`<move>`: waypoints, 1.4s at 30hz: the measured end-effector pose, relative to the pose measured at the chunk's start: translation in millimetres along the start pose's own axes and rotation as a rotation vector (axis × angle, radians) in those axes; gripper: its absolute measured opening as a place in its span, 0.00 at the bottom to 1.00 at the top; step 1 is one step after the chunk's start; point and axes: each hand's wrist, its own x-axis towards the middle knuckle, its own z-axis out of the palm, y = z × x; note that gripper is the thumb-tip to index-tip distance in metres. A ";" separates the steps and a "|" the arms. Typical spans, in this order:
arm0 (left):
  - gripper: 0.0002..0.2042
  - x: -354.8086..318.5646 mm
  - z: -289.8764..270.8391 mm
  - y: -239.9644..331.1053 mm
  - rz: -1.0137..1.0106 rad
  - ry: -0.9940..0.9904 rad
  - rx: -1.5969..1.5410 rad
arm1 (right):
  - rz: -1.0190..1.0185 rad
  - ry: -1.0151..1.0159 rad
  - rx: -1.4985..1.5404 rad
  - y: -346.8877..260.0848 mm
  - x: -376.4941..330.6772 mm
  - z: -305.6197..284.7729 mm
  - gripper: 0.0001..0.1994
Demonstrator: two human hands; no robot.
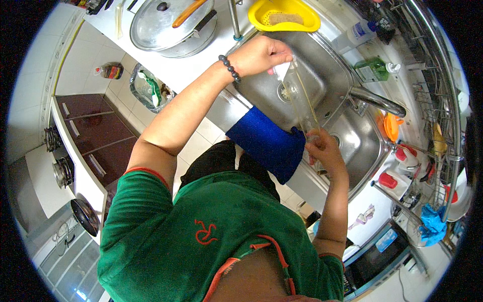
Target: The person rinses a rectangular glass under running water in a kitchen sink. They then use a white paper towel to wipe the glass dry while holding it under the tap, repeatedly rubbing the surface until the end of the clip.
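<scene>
Over the double-bowl steel sink (322, 83), a long see-through object (300, 98) with a yellowish edge slants between my two hands; its exact kind I cannot make out. My left hand (271, 53), with a dark bead bracelet at the wrist, is closed at its far end. A small white piece (283, 70), like paper or cloth, shows under those fingers. My right hand (324, 148) grips the near end with bent fingers. A blue cloth (266, 143) drapes over the sink's front edge, just left of my right hand.
A yellow strainer basket (284, 15) sits at the sink's far corner. The faucet (377, 100) juts in from the right. A green soap bottle (372, 69) stands behind the sink, and a lidded pot (168, 25) on the left counter. Wire racks (437, 65) line the right side.
</scene>
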 end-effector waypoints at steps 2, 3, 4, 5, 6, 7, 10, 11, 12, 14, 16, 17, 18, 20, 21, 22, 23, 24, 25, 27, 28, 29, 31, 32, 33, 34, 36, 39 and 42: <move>0.11 -2.6 -0.7 0.9 0.089 0.003 0.082 | 0.004 -0.002 0.020 -0.1 -0.2 -1.7 0.17; 0.11 -4.7 1.3 0.8 0.175 0.029 0.136 | -0.002 0.003 0.028 2.1 0.2 -1.8 0.17; 0.11 -6.8 2.4 2.3 0.260 0.054 0.189 | -0.009 0.007 0.035 3.8 0.6 -1.9 0.17; 0.13 -9.4 0.7 5.3 0.200 0.019 0.169 | -0.013 0.008 0.031 4.5 0.8 -2.2 0.17; 0.12 -11.1 0.3 5.7 0.191 0.028 0.143 | -0.019 0.008 0.028 4.8 1.7 -2.7 0.17; 0.11 -12.2 0.3 4.9 0.182 0.036 0.116 | -0.025 0.009 0.024 5.1 2.4 -3.4 0.17; 0.09 -15.1 2.5 0.4 0.143 0.122 0.002 | -0.049 -0.037 0.008 5.8 2.9 -8.4 0.16; 0.08 -15.3 4.1 -1.9 0.127 0.161 -0.042 | -0.042 -0.028 0.010 5.1 2.9 -7.8 0.16; 0.08 -16.4 6.9 -6.9 0.156 0.224 -0.003 | -0.031 -0.022 0.012 4.9 3.1 -5.4 0.16; 0.07 -17.7 11.0 -15.5 0.213 0.351 0.074 | -0.029 -0.024 0.025 5.8 4.2 -4.4 0.16; 0.06 -17.5 6.6 -19.1 0.057 0.473 0.108 | -0.054 -0.036 0.051 6.5 4.7 -6.2 0.15; 0.06 -19.5 4.4 -19.8 0.041 0.457 -0.047 | -0.048 -0.036 0.067 5.6 3.5 -6.2 0.15; 0.06 -21.3 3.8 -15.8 0.027 0.439 -0.204 | -0.044 -0.033 0.082 4.6 1.9 -6.3 0.15; 0.07 -24.1 6.0 -3.5 0.099 0.378 -0.325 | -0.039 -0.028 0.083 3.0 2.0 -6.5 0.15; 0.08 -25.8 6.9 0.6 0.131 0.350 -0.386 | -0.036 -0.030 0.070 2.4 2.1 -5.9 0.15; 0.09 -24.8 8.2 0.2 0.146 0.323 -0.335 | -0.033 -0.032 0.056 2.2 2.1 -5.7 0.15; 0.10 -23.2 10.2 -1.9 0.160 0.296 -0.284 | -0.029 -0.038 0.079 3.3 2.4 -5.9 0.15; 0.11 -21.5 11.3 -5.2 0.176 0.268 -0.233 | -0.025 -0.043 0.102 5.4 3.2 -6.3 0.14; 0.11 -20.5 10.9 -10.2 0.133 0.217 -0.290 | -0.021 -0.048 0.124 6.7 3.8 -6.7 0.14; 0.10 -22.4 7.2 -14.2 0.127 0.177 -0.286 | -0.039 -0.057 0.095 8.3 4.0 -7.4 0.14; 0.10 -23.2 6.3 -13.9 0.123 0.157 -0.284 | -0.047 -0.062 0.080 8.1 3.7 -7.5 0.14; 0.10 -23.0 5.8 -12.2 0.125 0.169 -0.205 | -0.046 -0.062 0.077 6.6 3.0 -6.9 0.13; 0.09 -24.1 3.1 0.0 0.129 0.192 -0.045 | -0.045 -0.062 0.071 0.8 0.9 -3.2 0.12; 0.09 -25.9 2.8 5.7 0.166 0.204 0.039 | -0.041 -0.057 0.073 2.0 0.9 -2.9 0.12; 0.09 -27.8 2.1 12.5 0.207 0.216 0.125 | -0.040 -0.051 0.075 2.9 1.3 -2.8 0.12; 0.09 -28.3 1.8 16.2 0.247 0.229 0.212 | -0.039 -0.044 0.076 2.8 1.3 -2.6 0.12; 0.09 -27.2 6.4 12.1 0.377 0.286 0.233 | -0.041 -0.022 0.057 -1.5 -0.8 0.0 0.12; 0.09 -30.2 16.4 12.8 0.465 0.377 0.289 | -0.045 0.009 0.063 -4.2 -0.5 5.6 0.13; 0.09 -35.1 23.6 13.1 0.305 0.459 0.312 | -0.047 0.025 0.073 -4.7 -0.3 9.2 0.15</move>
